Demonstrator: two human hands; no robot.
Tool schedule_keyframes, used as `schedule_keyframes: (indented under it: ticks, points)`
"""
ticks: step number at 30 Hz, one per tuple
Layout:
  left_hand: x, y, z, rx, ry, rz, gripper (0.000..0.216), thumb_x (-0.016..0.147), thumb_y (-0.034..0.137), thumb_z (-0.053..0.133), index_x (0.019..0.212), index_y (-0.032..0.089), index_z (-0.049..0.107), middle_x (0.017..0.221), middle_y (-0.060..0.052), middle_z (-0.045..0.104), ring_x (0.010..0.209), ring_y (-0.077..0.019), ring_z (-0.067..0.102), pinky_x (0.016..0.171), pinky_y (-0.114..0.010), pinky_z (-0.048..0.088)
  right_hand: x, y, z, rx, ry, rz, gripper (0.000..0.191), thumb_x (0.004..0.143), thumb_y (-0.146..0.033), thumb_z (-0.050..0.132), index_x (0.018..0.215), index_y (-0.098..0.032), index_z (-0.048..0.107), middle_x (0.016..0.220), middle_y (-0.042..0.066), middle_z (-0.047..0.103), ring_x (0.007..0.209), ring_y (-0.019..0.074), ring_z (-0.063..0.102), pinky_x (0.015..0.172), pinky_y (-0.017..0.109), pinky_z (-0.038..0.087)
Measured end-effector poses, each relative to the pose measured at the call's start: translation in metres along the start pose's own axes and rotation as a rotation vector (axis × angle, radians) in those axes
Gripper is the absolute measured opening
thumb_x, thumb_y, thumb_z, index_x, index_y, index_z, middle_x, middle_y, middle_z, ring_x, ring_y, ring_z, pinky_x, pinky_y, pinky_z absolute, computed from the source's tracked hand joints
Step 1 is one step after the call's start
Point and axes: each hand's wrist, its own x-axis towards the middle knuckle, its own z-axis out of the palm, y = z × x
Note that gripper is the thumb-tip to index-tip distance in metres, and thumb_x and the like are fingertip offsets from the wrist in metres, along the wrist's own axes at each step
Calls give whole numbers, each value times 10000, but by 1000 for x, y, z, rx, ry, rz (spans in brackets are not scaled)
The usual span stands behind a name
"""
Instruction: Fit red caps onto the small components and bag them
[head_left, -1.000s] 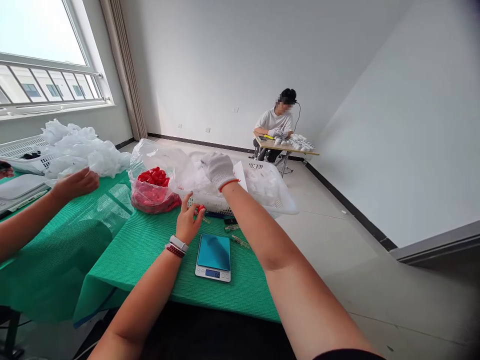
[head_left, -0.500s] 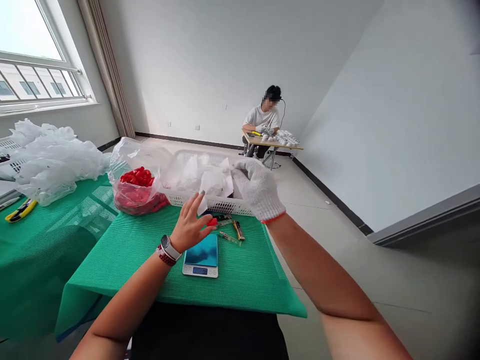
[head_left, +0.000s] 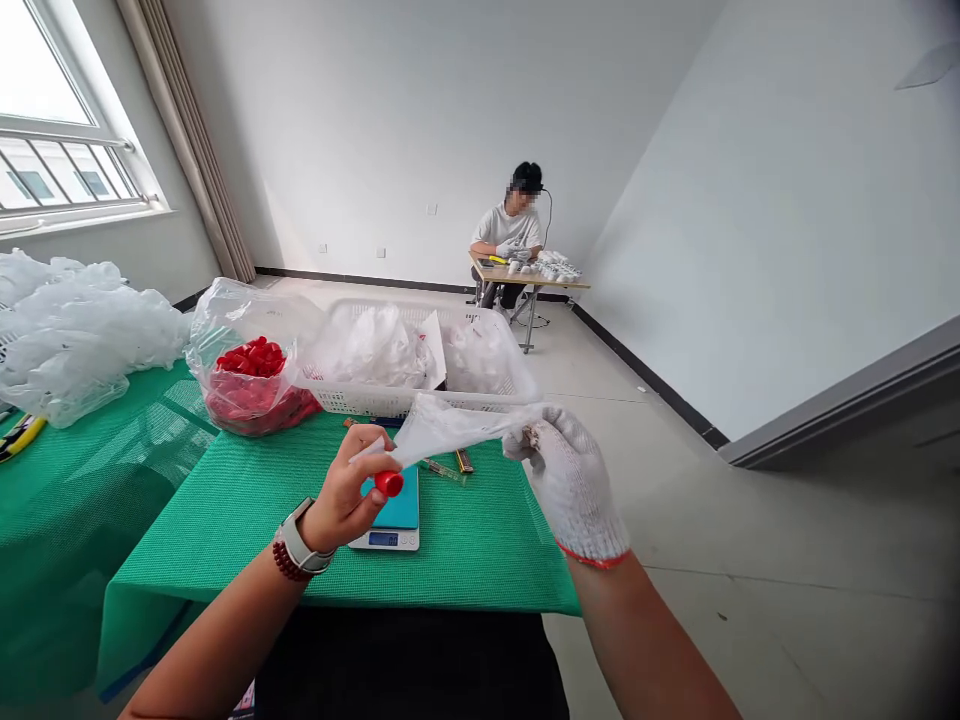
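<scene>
My left hand, bare with a wristwatch and a beaded bracelet, pinches a red plastic cap and one end of a clear plastic sleeve. The sleeve stretches across to my right hand, which wears a white knit glove with a red cuff and grips the other end. Both hands are above a green mesh-covered table. Below them sits a digital kitchen scale, partly hidden by my left hand.
A clear bag of red caps and a white plastic basket of clear plastic stand behind the scale. Plastic bags are heaped at left. A co-worker sits at a far table.
My left hand has picked up the red cap from the mat. My right hand has come away from the basket, and a clear plastic sleeve now stretches between my hands. The view has turned left.
</scene>
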Motion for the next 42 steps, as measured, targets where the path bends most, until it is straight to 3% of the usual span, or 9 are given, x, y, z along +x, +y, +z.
schedule_keyframes:
  ticks: [3, 6, 12, 18, 26, 31, 35, 39, 42]
  points:
    - [-1, 3, -2, -128, 23, -46, 298, 1004, 425, 313, 1088, 215, 506, 944, -74, 507, 862, -198, 495, 724, -354, 455, -9, 6, -5, 155, -23, 75, 94, 823, -239, 551, 754, -199, 600, 660, -11, 580, 611, 126, 563, 557, 247, 467]
    - [-2, 1, -8, -150, -47, -83, 310, 1013, 424, 285, 1103, 202, 481, 816, -48, 553, 740, -176, 501, 667, -325, 443, -14, 11, -11, 298, -115, 246, 131, 807, -273, 559, 701, -198, 578, 641, -7, 596, 534, 122, 546, 480, 244, 443]
    - [7, 8, -17, 297, -315, -2, 247, 1015, 329, 332, 1049, 170, 518, 708, -24, 644, 550, -142, 483, 578, -289, 358, -31, 12, -13, 482, -282, 509, 127, 710, -282, 612, 642, -190, 556, 600, -2, 624, 425, 129, 538, 390, 241, 401]
    - [19, 15, -17, 443, -519, 55, 230, 952, 400, 523, 1012, 203, 625, 604, 23, 620, 532, -138, 548, 579, -293, 313, -43, 7, -6, 495, -373, 499, 147, 755, -288, 604, 666, -172, 596, 606, 18, 635, 436, 135, 552, 410, 248, 419]
    - [25, 22, -30, 302, -595, 104, 248, 924, 391, 576, 1101, 237, 656, 636, 13, 655, 534, -128, 549, 583, -285, 333, -38, 8, -3, 477, -323, 490, 169, 702, -334, 594, 640, -178, 574, 543, 10, 604, 413, 133, 529, 405, 244, 391]
    - [27, 23, -25, 358, -577, -8, 359, 887, 458, 593, 1163, 232, 629, 596, 13, 631, 523, -148, 565, 553, -271, 375, -40, 7, 2, 350, -335, 435, 206, 734, -375, 568, 657, -184, 563, 550, 6, 588, 430, 127, 507, 412, 244, 388]
    - [34, 24, -28, 295, -544, -97, 322, 879, 472, 601, 1070, 217, 642, 593, 19, 593, 540, -146, 564, 553, -261, 399, -43, 7, 7, 232, -304, 360, 199, 809, -336, 547, 707, -172, 596, 597, 10, 594, 517, 124, 528, 494, 243, 431]
    - [34, 24, -39, 94, -441, -145, 270, 950, 377, 506, 1137, 202, 589, 931, -68, 688, 803, -192, 633, 707, -303, 474, -44, 5, 11, 58, -199, 264, 166, 863, -283, 530, 756, -179, 601, 717, 10, 609, 618, 122, 544, 583, 245, 469]
    - [28, 23, -44, -94, -287, -189, 380, 990, 368, 369, 1313, 211, 493, 1203, -123, 603, 1028, -257, 586, 817, -371, 489, -44, 3, 16, -55, -169, 148, 142, 888, -284, 535, 806, -189, 602, 765, 11, 605, 710, 136, 555, 656, 254, 489]
